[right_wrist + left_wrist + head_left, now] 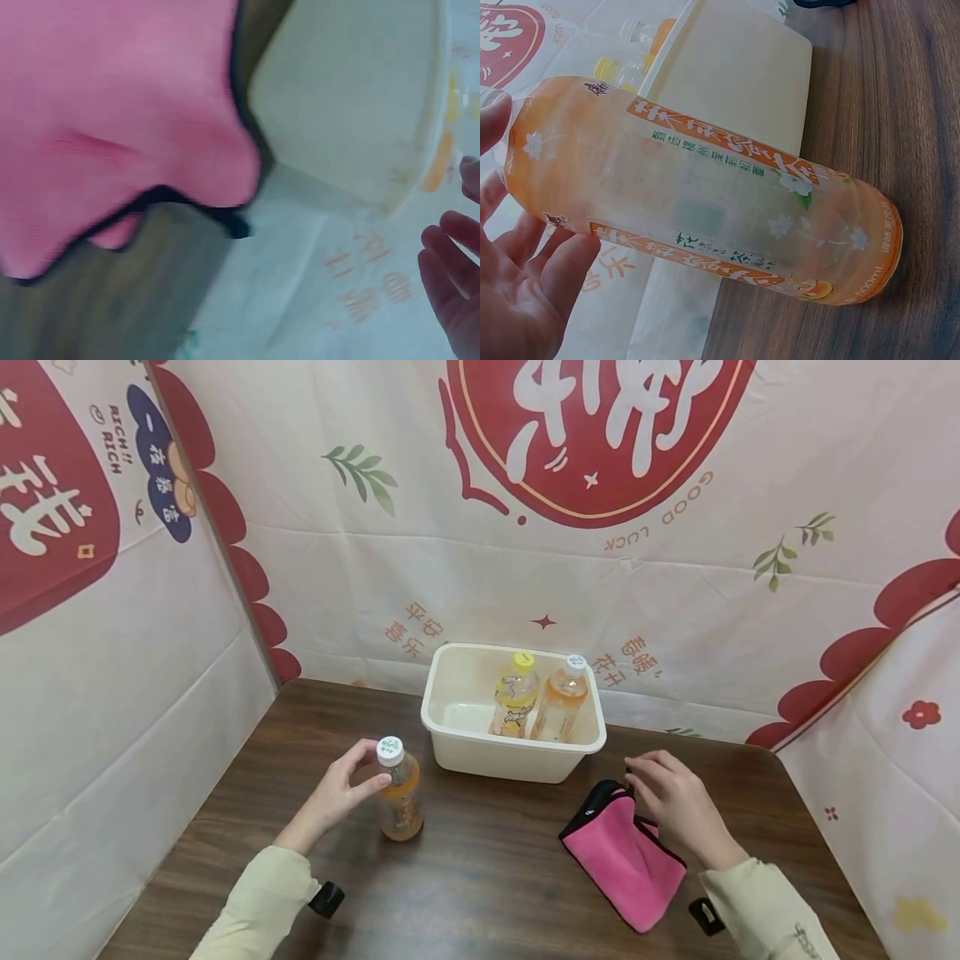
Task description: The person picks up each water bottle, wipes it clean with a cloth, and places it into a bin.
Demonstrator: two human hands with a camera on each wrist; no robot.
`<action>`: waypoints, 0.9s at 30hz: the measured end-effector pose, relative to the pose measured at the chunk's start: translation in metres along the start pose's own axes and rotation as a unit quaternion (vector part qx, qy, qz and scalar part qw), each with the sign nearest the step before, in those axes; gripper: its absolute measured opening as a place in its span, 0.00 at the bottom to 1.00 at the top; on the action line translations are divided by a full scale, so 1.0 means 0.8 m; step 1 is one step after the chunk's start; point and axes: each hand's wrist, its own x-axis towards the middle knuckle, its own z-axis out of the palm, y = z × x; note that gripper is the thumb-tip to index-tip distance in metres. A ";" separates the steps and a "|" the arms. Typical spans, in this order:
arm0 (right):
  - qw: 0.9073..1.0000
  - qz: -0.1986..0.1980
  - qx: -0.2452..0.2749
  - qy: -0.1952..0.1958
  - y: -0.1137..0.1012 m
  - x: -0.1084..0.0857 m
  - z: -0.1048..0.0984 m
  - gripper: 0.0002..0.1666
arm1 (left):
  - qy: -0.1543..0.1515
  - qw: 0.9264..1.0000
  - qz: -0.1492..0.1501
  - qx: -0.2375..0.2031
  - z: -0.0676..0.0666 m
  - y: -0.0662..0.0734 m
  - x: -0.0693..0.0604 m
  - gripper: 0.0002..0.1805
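Observation:
A plastic drink bottle with a white cap and an orange label stands upright on the table. My left hand holds it near the neck, thumb on one side and fingers on the other; the left wrist view shows the bottle large beside the hand. On the right lies a pink cloth with black edging, folded and rumpled. Above its far edge is my right hand, fingers loosely bent. In the right wrist view that hand appears apart from the blurred cloth.
A cream plastic bin stands at the back of the dark wooden table. Inside it are a yellow-capped bottle and a white-capped bottle. Printed fabric hangs behind the table and along both sides.

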 end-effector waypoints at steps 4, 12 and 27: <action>0.999 0.017 0.005 -0.041 -0.003 0.029 0.004 0.12 | -0.001 1.000 -0.005 0.003 0.000 -0.002 0.000 0.18; 0.996 -0.019 0.010 -0.084 0.003 0.058 0.027 0.10 | -0.014 1.000 -0.006 0.012 0.000 -0.003 0.003 0.19; 0.997 -0.031 0.008 -0.070 0.010 0.062 0.043 0.06 | -0.006 0.999 0.024 0.046 -0.003 0.001 0.009 0.18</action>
